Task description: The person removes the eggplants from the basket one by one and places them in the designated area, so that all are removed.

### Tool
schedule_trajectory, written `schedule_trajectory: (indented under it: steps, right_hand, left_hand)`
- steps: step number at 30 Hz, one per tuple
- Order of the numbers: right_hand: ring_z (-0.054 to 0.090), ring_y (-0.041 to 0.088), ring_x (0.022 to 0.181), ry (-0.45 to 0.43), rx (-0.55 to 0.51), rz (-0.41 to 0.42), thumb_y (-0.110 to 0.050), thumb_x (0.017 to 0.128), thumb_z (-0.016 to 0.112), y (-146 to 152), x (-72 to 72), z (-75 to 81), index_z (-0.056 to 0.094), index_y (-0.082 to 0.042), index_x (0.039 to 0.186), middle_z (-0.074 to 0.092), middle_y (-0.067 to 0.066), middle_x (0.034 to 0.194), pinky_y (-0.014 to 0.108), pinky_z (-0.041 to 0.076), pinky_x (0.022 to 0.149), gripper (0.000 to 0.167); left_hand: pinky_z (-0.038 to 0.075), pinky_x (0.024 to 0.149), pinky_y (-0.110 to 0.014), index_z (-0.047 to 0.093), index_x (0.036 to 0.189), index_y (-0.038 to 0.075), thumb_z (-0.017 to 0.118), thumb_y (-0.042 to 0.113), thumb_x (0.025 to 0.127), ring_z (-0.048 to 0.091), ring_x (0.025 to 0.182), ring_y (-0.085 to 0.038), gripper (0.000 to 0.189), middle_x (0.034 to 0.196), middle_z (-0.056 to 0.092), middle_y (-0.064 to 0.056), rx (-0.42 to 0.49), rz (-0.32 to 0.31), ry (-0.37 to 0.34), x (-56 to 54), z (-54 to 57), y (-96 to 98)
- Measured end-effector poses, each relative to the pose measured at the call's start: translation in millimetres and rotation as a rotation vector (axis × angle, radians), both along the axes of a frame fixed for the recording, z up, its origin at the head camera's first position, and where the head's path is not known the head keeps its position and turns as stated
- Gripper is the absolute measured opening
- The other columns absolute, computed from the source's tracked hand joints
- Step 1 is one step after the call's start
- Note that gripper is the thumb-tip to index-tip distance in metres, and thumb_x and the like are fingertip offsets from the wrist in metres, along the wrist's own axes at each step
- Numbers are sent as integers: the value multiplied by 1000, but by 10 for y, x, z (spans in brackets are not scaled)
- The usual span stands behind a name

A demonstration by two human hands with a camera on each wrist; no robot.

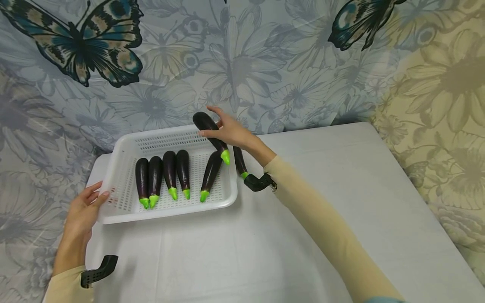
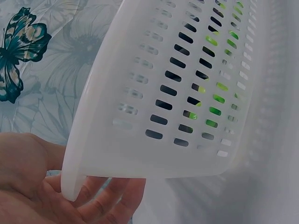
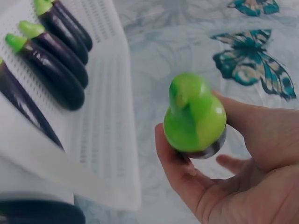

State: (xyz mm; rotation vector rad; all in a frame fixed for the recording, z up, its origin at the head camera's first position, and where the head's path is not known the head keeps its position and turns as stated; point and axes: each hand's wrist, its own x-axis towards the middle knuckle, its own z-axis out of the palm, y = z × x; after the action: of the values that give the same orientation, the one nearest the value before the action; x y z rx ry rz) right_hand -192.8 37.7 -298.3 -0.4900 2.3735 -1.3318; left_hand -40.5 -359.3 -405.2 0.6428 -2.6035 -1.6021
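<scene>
The eggplant [image 1: 203, 121] hangs in the right hand [image 1: 232, 131], pinched between thumb and fingers above the basket's near-right end, bright green cap pointing back toward the wrist. It looks firm, fairly light and slick-skinned, so a grip round its thick middle should suit best. Below and left of that hand, five more glossy, dark, club-shaped eggplants [image 1: 183, 170] lie in the white perforated plastic basket [image 1: 166, 216], whose rim the left hand [image 1: 81, 210] pinches. Another eggplant [image 1: 238, 160] lies beneath the right wrist, on the smooth white tabletop [image 1: 288, 235].
</scene>
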Motion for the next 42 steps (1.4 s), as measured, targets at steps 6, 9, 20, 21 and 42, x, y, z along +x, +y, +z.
schedule_trajectory:
  steps: [6, 9, 20, 21, 42]
  right_hand:
    - [59, 33, 99, -45, -125, -76, -27, 94, 67, 205, -55, -4, 30, -16, 148, 54, 19, 121, 40, 50, 82, 66]
    - [64, 35, 87, -99, -221, -99, -18, 95, 66, 312, -86, -38, 37, -12, 132, 59, 20, 107, 38, 54, 74, 47]
    - [62, 36, 99, -96, -217, -159, -10, 93, 68, 625, -131, -237, 45, -5, 101, 55, 14, 109, 35, 53, 80, 25]
    - [62, 34, 100, -99, -212, -167, -11, 94, 67, 645, -131, -266, 45, -5, 104, 55, 15, 115, 36, 53, 82, 24]
    - [46, 34, 124, -34, -27, -307, -15, 103, 50, 918, -1, -965, 53, -1, 122, 48, 19, 136, 47, 39, 100, 24]
  left_hand:
    - [51, 63, -20, 36, 152, 10, 58, 35, 98, 57, 83, 4, 63, 128, 53, -12, -42, 20, -38, -3, -23, -2]
    - [51, 62, -20, 36, 151, 7, 58, 33, 99, 57, 82, 5, 62, 121, 56, -5, -38, 18, -33, 17, 29, 39]
    - [50, 62, -19, 38, 150, 9, 57, 30, 100, 56, 81, 5, 58, 114, 54, 1, -23, 34, -25, 34, 101, 81]
    - [50, 62, -19, 38, 150, 9, 58, 31, 99, 56, 81, 5, 59, 116, 54, -1, -24, 36, -27, 31, 100, 80]
    - [52, 64, -20, 35, 153, 14, 57, 36, 99, 56, 84, 4, 62, 122, 52, -3, -63, 10, -54, -36, -105, -82]
